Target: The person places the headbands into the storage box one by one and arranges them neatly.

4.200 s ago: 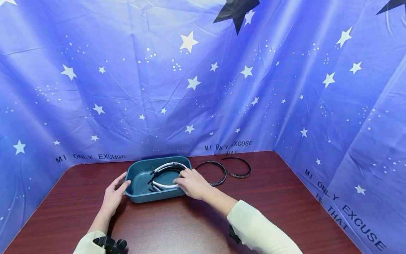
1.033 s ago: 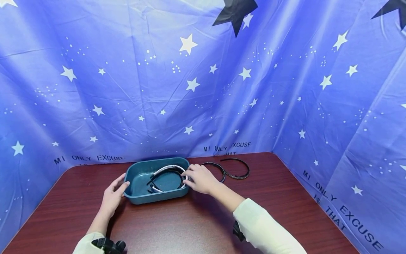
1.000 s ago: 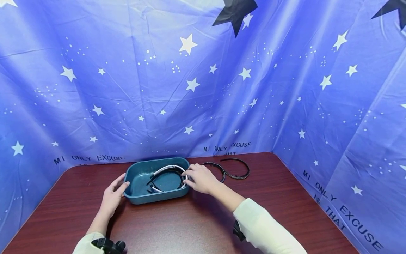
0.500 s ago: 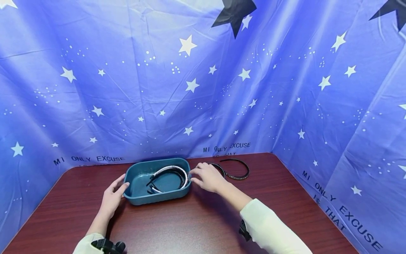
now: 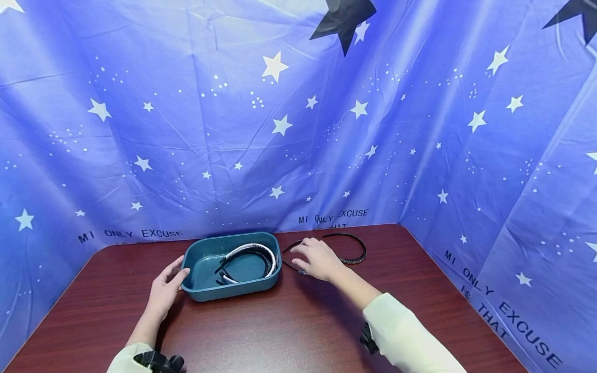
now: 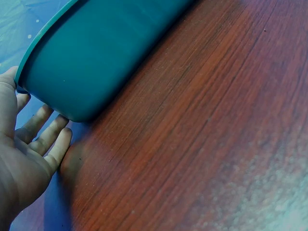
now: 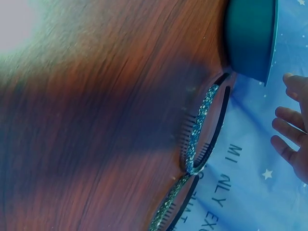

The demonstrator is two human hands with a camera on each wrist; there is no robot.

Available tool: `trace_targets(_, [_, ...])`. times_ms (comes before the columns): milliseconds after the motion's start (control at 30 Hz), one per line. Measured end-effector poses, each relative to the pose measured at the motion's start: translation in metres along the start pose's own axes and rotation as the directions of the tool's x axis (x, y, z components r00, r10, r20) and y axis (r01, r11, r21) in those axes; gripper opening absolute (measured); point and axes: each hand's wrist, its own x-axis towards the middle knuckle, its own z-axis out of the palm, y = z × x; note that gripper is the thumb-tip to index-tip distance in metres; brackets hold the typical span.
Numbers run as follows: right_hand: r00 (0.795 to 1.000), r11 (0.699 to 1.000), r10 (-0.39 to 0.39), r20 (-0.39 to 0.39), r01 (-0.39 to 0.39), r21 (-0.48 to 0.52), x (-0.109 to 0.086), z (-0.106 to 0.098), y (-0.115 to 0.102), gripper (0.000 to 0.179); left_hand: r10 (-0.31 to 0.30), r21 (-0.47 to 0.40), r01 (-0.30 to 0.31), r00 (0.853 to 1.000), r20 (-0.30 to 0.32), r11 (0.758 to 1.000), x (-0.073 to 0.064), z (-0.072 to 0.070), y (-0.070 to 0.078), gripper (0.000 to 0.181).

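A teal plastic tub (image 5: 200, 294) stands near the back of the table, several headbands inside. At the tub's right end lies a white headband (image 5: 272, 258), a black headband nested within its curve. My left hand (image 5: 165, 285) grips the tub's left end, thumb at the rim and fingers against the outer wall in the left wrist view. My right hand (image 5: 319, 259) holds nothing; its loosely spread fingers are over a black headband with blue glitter (image 7: 195, 127), partly hidden in the head view. Beyond it lies another black headband, with dull green glitter (image 5: 359, 251).
The tub and headbands lie on a dark red wood-grain table (image 5: 261, 331). Behind and to the right hangs a blue star-printed cloth (image 5: 233, 129), meeting the table's back edge. Each wrist bears a black camera mount (image 5: 160, 361).
My right hand has let go of the white headband in the tub and moved right, out over the near glitter headband on the table. My left hand stays at the tub.
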Motion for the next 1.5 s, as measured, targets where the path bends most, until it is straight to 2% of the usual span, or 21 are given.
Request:
trace_targets(1033, [0.989,0.988,0.149,0.022,-0.149,0.026,-0.024,0.003,0.042,0.029,-0.013,-0.006,0.013,1.0,0.001,1.0,0.0,-0.001,0.001,0.056])
trace_targets(1500, [0.978,0.978,0.209,-0.018,-0.209,0.022,-0.036,0.006,0.063,0.025,-0.015,-0.007,0.015,1.0,-0.002,1.0,-0.001,0.0,0.001,0.056])
